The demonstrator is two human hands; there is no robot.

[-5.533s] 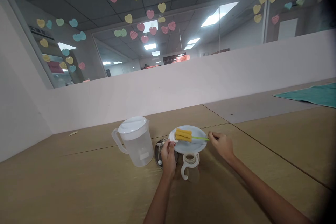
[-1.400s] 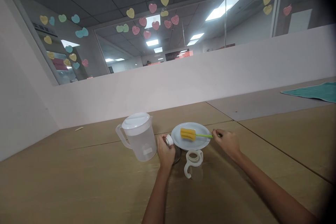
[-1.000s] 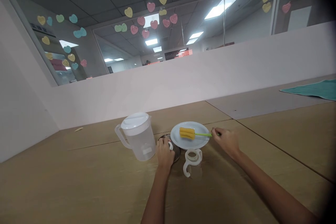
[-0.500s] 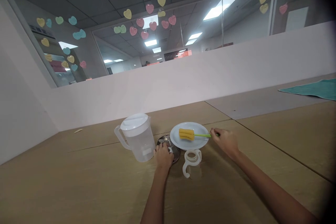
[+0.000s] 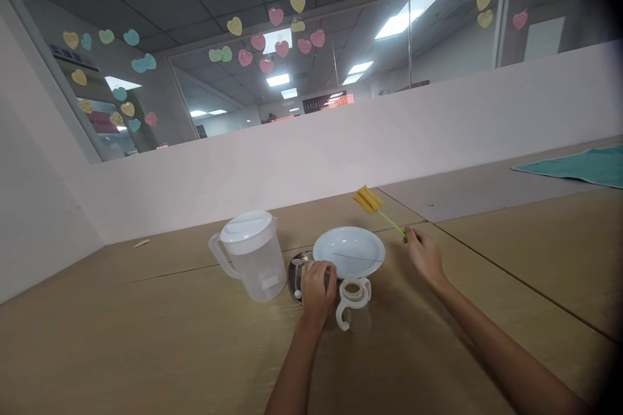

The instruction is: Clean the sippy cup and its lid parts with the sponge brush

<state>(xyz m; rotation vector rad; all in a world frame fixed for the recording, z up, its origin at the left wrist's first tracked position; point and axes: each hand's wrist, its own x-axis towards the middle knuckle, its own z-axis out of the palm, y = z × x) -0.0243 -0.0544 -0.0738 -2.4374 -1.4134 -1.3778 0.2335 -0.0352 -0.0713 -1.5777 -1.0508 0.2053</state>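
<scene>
My right hand is closed round the green handle of a yellow sponge brush, its head raised beyond a white plate. My left hand has its fingers curled over the right part of a round metal dish; whatever they hold is hidden. A small white part with a thin stem lies in that dish, left of the hand. Close by on the right stands a clear baby bottle with a white handled collar, its top uncovered.
A translucent pitcher with a white lid stands left of the dish. A teal cloth lies at the far right. White wall runs behind the table, under a window with heart-shaped notes. A small flat scrap lies at the back left.
The sponge brush has been lifted off the white plate, up and away, by my right hand. My left hand has shifted right across the metal dish, uncovering the small white part.
</scene>
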